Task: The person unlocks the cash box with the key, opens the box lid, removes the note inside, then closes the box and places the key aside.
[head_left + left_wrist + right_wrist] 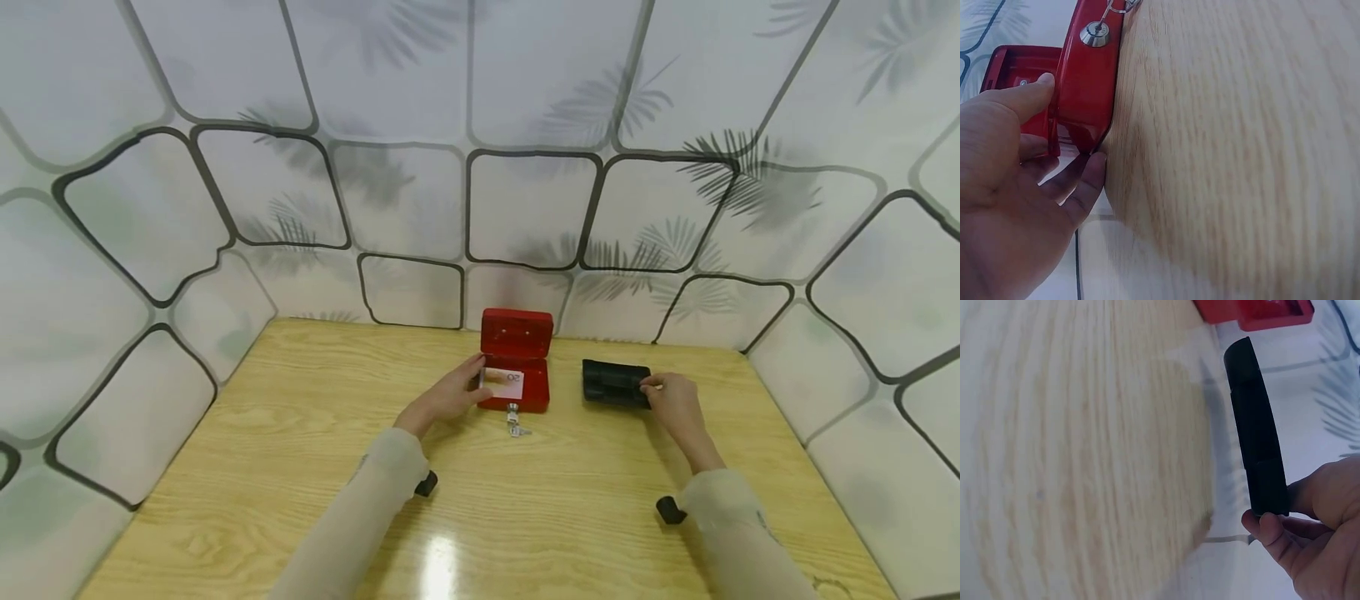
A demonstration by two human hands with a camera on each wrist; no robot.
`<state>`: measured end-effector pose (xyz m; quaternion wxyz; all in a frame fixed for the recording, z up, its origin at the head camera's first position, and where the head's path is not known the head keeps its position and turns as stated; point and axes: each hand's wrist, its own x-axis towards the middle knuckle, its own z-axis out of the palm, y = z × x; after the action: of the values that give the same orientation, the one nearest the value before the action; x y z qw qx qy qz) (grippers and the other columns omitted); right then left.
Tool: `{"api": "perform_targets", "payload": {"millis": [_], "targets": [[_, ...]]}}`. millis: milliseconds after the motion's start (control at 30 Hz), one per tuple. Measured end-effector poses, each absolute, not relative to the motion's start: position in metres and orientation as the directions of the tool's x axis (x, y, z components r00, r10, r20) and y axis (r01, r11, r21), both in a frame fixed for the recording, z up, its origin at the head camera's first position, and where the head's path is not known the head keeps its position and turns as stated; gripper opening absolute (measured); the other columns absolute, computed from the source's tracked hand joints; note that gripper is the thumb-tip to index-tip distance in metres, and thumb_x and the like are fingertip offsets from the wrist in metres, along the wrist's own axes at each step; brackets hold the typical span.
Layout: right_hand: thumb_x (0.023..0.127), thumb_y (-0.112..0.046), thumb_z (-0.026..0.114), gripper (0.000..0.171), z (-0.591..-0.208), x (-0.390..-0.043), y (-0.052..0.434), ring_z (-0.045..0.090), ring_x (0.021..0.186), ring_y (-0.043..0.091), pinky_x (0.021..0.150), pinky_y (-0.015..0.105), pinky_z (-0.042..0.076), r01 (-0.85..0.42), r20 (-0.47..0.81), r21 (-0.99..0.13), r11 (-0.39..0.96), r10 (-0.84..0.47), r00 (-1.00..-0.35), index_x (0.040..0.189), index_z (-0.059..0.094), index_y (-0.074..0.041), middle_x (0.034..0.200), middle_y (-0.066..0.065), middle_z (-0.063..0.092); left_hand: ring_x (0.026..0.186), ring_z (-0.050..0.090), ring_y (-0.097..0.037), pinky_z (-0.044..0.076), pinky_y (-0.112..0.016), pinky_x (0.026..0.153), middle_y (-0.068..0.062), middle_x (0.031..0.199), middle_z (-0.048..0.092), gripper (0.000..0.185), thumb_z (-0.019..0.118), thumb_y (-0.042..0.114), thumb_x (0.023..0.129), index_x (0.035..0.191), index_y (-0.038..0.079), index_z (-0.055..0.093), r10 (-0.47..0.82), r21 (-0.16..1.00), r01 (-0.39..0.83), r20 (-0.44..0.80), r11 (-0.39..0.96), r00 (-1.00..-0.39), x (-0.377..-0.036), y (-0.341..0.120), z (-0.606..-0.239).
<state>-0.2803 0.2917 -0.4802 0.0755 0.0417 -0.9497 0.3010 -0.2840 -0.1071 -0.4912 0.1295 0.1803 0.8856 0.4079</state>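
A red cash box (535, 385) stands on the table with its lid (516, 333) raised. Inside lies a banknote (504, 383) marked 20. My left hand (448, 392) grips the box's left side, thumb (1038, 94) at the rim and fingers (1088, 181) along the outer wall and lower corner. A small bunch of keys (514, 421) hangs from the lock (1095, 34) at the front. To the right of the box, my right hand (675, 406) pinches the right end of a black wallet (611, 383) between thumb and fingertips. The wallet appears folded in the right wrist view.
The wooden table (322, 500) stretches in front of and beside the box. Close behind the box rises a pale wall (405, 287) with a dark line pattern and leaf prints, continuing on both sides. Both forearms, in light sleeves (723, 508), reach in from the front edge.
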Motion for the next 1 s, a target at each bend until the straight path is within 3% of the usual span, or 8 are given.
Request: {"api": "perform_targets", "payload": {"millis": [467, 567, 733, 1000], "targets": [[0.1, -0.002, 0.06, 0.021, -0.49, -0.294, 0.296, 0.039, 0.045, 0.011, 0.044, 0.026, 0.032, -0.12, 0.173, -0.553, 0.825, -0.027, -0.984, 0.11, 0.072, 0.014, 0.067, 0.012, 0.066, 0.157, 0.015, -0.029, 0.019, -0.044, 0.126, -0.01, 0.172, 0.014, 0.073, 0.058, 0.033, 0.107, 0.163, 0.001, 0.022, 0.455, 0.692, 0.278, -0.083, 0.666, -0.886, -0.286, -0.108, -0.489], [0.101, -0.003, 0.061, 0.021, -0.49, -0.297, 0.297, 0.043, 0.048, 0.015, 0.048, 0.028, 0.035, -0.122, 0.178, -0.545, 0.829, -0.028, -0.984, 0.11, 0.072, 0.013, 0.078, 0.02, 0.07, 0.157, 0.016, -0.029, 0.019, -0.045, 0.126, -0.01, 0.172, 0.014, 0.073, 0.058, 0.033, 0.107, 0.163, 0.001, 0.023, 0.453, 0.688, 0.28, -0.079, 0.669, -0.888, -0.286, -0.109, -0.489], [0.1, -0.001, 0.062, 0.019, -0.489, -0.301, 0.297, 0.055, 0.062, 0.025, 0.059, 0.038, 0.047, -0.129, 0.199, -0.526, 0.841, -0.026, -0.98, 0.107, 0.073, 0.012, 0.102, 0.031, 0.072, 0.157, 0.017, -0.03, 0.019, -0.046, 0.126, -0.01, 0.172, 0.016, 0.073, 0.058, 0.033, 0.107, 0.163, 0.001, 0.024, 0.452, 0.686, 0.285, -0.072, 0.67, -0.889, -0.286, -0.11, -0.488], [0.098, 0.001, 0.061, 0.018, -0.489, -0.307, 0.295, 0.068, 0.088, 0.046, 0.078, 0.057, 0.055, -0.137, 0.222, -0.523, 0.841, -0.02, -0.975, 0.104, 0.073, 0.014, 0.103, 0.032, 0.071, 0.157, 0.016, -0.029, 0.018, -0.044, 0.126, -0.01, 0.172, 0.015, 0.074, 0.059, 0.034, 0.107, 0.163, 0.001, 0.023, 0.451, 0.678, 0.283, -0.08, 0.678, -0.889, -0.288, -0.108, -0.49]]}}
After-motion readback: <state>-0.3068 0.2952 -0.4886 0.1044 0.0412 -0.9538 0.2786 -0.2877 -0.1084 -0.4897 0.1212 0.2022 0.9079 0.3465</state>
